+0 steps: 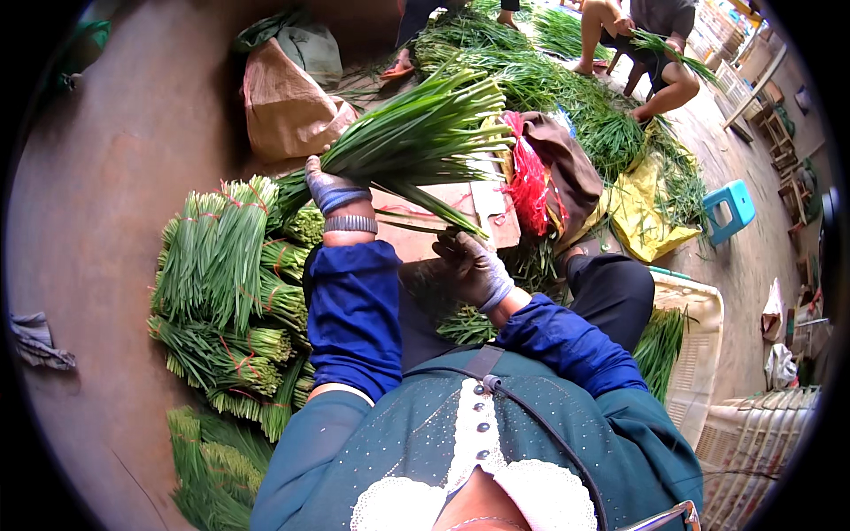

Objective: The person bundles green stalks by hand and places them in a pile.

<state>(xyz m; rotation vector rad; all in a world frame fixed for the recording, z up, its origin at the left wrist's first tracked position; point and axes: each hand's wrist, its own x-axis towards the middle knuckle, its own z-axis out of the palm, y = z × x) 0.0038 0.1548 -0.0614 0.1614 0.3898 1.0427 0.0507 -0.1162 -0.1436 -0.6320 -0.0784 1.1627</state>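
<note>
My left hand [336,190], in a pale work glove, is closed around a thick bunch of garlic chives [416,133]. The bunch is raised over a low board, its pale cut ends fanning to the right and the green leaves trailing left past my wrist. A few stalks [434,208] hang apart from the bunch, slanting down to the right. At their ends my gloved right hand [478,270] has its fingers curled, seemingly pinching them; the fingertips are partly hidden. Red ties [529,173] lie in a tuft just right of the bunch.
Tied chive bundles [221,257] are stacked on my left. A pinkish sack [288,102] stands beyond them. Loose chives [549,80] cover the floor ahead, where a seated person [660,44] holds some. At right are a yellow sack [646,212], blue stool [730,211] and cream crate [699,345].
</note>
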